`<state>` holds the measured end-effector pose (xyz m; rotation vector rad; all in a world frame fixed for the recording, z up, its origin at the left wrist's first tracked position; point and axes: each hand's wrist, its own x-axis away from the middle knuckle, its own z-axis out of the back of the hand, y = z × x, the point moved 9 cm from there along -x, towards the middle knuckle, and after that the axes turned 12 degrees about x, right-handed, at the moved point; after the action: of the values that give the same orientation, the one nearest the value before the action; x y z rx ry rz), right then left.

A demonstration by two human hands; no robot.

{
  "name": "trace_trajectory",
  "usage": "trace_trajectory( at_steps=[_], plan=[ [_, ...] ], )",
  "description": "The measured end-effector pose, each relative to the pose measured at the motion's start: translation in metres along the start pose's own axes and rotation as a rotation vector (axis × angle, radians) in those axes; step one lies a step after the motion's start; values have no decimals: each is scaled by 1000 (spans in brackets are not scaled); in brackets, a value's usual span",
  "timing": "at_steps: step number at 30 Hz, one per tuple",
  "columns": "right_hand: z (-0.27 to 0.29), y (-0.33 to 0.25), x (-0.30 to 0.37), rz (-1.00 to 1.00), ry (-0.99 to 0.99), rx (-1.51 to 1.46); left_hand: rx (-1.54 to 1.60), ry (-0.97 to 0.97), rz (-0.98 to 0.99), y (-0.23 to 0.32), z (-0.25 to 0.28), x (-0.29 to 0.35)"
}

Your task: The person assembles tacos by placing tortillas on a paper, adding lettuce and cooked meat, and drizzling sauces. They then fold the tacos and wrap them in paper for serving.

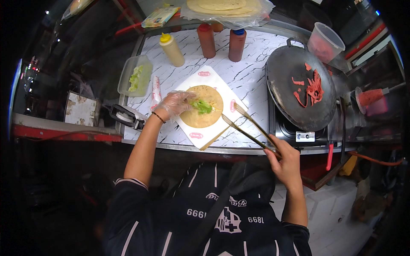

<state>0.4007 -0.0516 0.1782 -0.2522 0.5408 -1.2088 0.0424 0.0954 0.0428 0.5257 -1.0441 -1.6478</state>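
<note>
Positioning of the shredded green leaf filling (202,106) appears to be the step in hand. The round, tan flatbread (200,121) lies flat on a square white paper sheet with red printed marks (223,86), on the white, dark-veined tabletop (252,85). My left grip (179,103), in a clear plastic glove, is over the flatbread's left side with fingers curled beside the leaves; I cannot tell whether it pinches any. My bare right grip (285,158) is closed around long metal tongs (252,120), whose arms stand apart, tips just right of the flatbread. The next move probably calls for spreading the leaves evenly, then turning the tongs toward the red strips (315,88) on the round black pan (292,109).
</note>
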Motion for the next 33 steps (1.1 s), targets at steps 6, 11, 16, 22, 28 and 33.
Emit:
trace_trajectory(
  at_steps=[6, 11, 16, 22, 28, 33],
  plan=[
    [-90, -44, -56, 122, -105, 207, -360, 75, -255, -2, -22, -4],
    [-94, -50, -60, 87, -129, 311, -488, -45, -278, -1, -10, 14],
    [-90, -62, -54, 29, -93, 311, -76, 152, -331, 11, 96, 26],
    [-102, -79, -48, -50, -38, 191, -444, 431, 143, -78, 276, -1],
    [-86, -87, -40, -39, 40, 82, -676, 113, 327, -232, 261, -45],
    [-79, -82, -25, -97, 55, 76, -609, 292, 275, -168, 282, -46]
  ],
)
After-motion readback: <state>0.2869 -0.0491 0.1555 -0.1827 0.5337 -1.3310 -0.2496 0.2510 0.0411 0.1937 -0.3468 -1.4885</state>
